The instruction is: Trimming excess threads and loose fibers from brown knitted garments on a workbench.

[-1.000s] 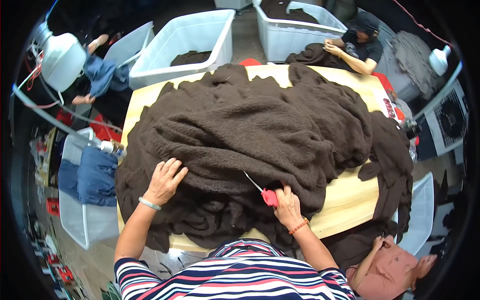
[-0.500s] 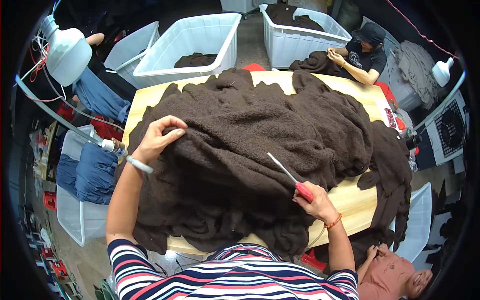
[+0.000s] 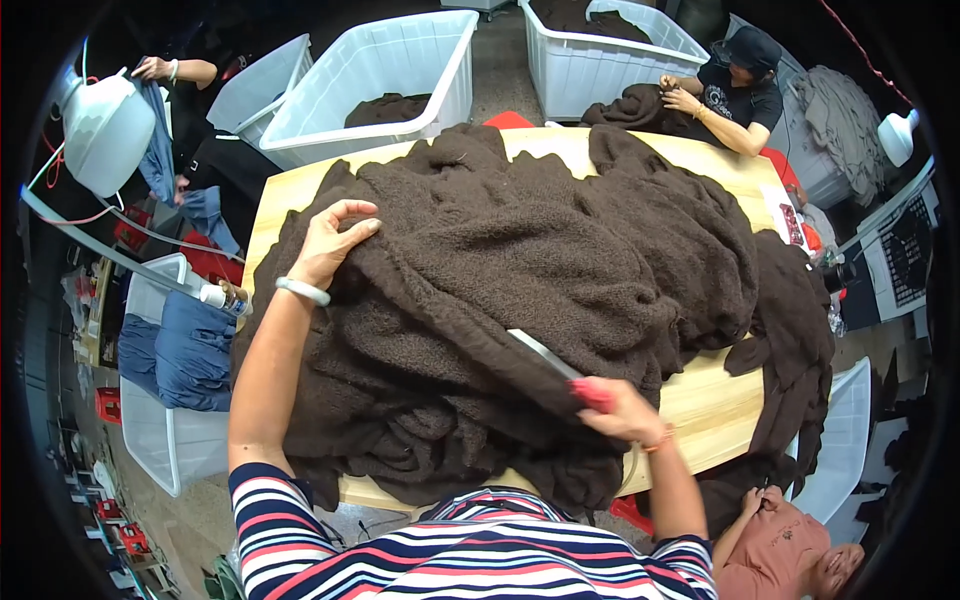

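Note:
A heap of dark brown knitted cloth (image 3: 500, 250) spreads over the pale wooden table. At its left side my left hand (image 3: 338, 240) is closed, pinching a fold of the cloth between thumb and fingers. From there a raised ridge runs down toward the right. My right hand (image 3: 628, 412) grips a red-handled tool (image 3: 595, 394) with a long, slim metal shaft. Motion blurs the tool, so its exact kind cannot be made out. Its shaft lies over the cloth beside that ridge, pointing up and to the left.
The wooden table (image 3: 715, 400) shows bare at the right. White bins (image 3: 455, 75) stand behind it, and another bin (image 3: 150, 440) with blue cloth is at the left. Lamps (image 3: 108, 135) hang at both sides. Co-workers (image 3: 745, 100) handle cloth behind, at far left and lower right.
My left hand has lifted slightly away with its fold, drawing the cloth into a straighter ridge. My right hand and the tool have swung a little lower. The far-left co-worker has raised blue cloth.

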`<action>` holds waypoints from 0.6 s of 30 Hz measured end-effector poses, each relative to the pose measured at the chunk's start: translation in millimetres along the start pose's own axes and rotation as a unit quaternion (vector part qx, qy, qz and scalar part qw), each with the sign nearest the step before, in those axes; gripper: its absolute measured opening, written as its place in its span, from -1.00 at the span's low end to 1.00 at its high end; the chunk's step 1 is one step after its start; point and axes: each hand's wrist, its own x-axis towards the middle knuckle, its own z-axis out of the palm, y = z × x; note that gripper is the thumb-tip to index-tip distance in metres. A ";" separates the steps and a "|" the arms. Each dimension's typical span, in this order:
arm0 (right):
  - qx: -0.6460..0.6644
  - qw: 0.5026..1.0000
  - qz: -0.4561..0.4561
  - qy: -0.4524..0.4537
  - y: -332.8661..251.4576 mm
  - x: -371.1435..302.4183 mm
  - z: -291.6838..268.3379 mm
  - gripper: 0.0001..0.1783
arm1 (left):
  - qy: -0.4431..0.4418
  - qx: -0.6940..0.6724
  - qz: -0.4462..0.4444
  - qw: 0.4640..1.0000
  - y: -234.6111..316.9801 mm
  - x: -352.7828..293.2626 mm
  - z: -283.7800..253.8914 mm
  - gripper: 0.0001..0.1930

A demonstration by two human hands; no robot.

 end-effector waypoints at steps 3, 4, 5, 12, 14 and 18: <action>0.143 0.987 0.017 0.075 -14.8 -18.0 -75.7 -0.57 | -0.027 -0.005 -0.020 0.999 14.1 -3.6 -2.0 -0.75; 0.153 0.984 0.041 0.085 -23.2 -16.9 -100.3 -0.63 | -0.037 -0.008 -0.019 0.999 10.5 -0.3 0.3 -0.75; 0.149 0.976 0.104 0.117 -28.1 -10.9 -113.5 -0.69 | -0.032 -0.005 -0.017 0.999 5.4 2.5 -0.7 -0.76; -0.161 0.941 0.133 0.265 35.7 18.1 -99.1 -0.70 | 0.094 0.364 0.080 0.923 -8.9 1.5 19.1 -0.70; -0.164 0.933 0.135 0.289 28.2 8.6 -93.2 -0.69 | 0.169 0.511 0.320 0.780 9.6 -15.8 39.4 -0.63; -0.183 0.939 0.073 0.282 -14.7 -6.3 -74.4 -0.69 | -0.058 0.415 0.393 0.818 30.2 -50.3 108.8 -0.50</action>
